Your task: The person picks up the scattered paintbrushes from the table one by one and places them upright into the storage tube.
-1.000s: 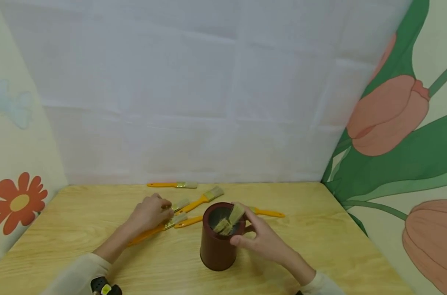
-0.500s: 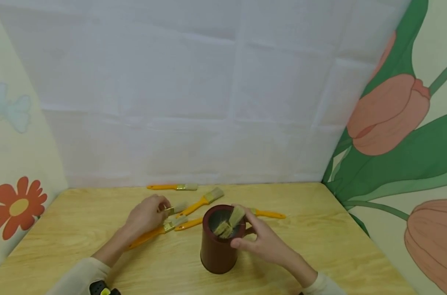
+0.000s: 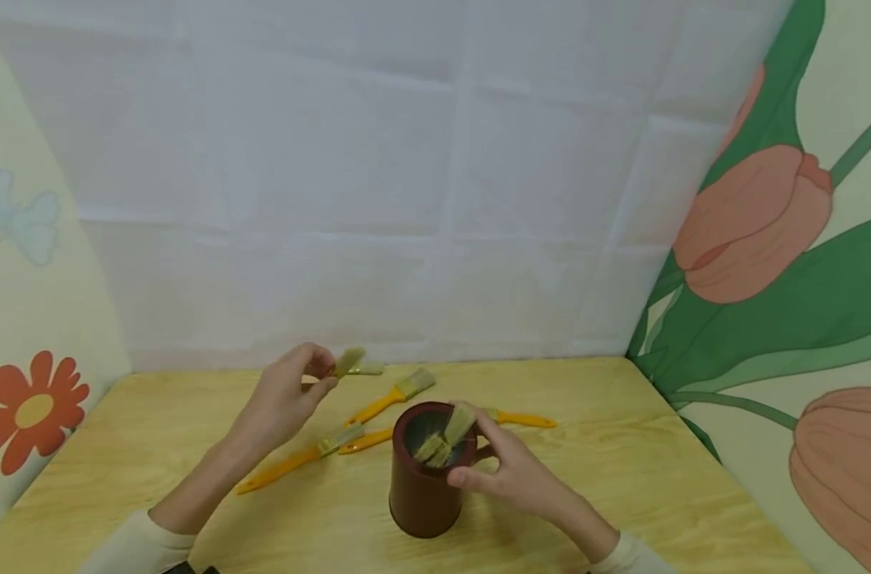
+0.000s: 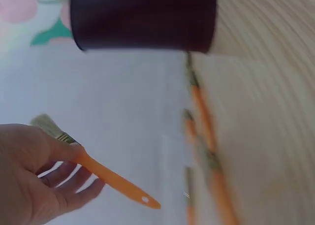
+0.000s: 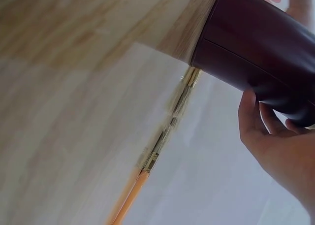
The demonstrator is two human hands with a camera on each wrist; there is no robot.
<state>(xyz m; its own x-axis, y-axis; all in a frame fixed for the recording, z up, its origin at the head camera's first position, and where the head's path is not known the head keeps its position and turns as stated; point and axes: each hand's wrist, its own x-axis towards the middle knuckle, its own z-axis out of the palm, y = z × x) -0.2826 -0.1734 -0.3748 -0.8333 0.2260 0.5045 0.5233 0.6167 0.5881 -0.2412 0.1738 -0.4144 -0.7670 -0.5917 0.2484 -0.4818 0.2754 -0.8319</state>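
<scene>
My left hand (image 3: 281,399) pinches a paintbrush (image 3: 349,361) just above the table's far left part. Its orange handle (image 4: 120,183) shows in the left wrist view, with the pale bristles by the thumb. At the middle stands a dark red mug (image 3: 424,498) with a side handle. Several brush heads (image 3: 460,422) poke up inside it, bristles upward. My right hand (image 3: 518,470) holds the mug at its right side, thumb near the rim; in the right wrist view the fingers (image 5: 248,112) lie against its wall.
Several orange-handled paintbrushes lie on the wooden table (image 3: 622,478): one at front left (image 3: 281,469), one behind the mug (image 3: 400,395), another by its left side (image 3: 367,441), one to its right (image 3: 525,418). A white sheet (image 3: 378,199) hangs behind the table.
My left hand has picked up a paintbrush from the pile and raised it up and away from the table. The right hand and the mug stay in place.
</scene>
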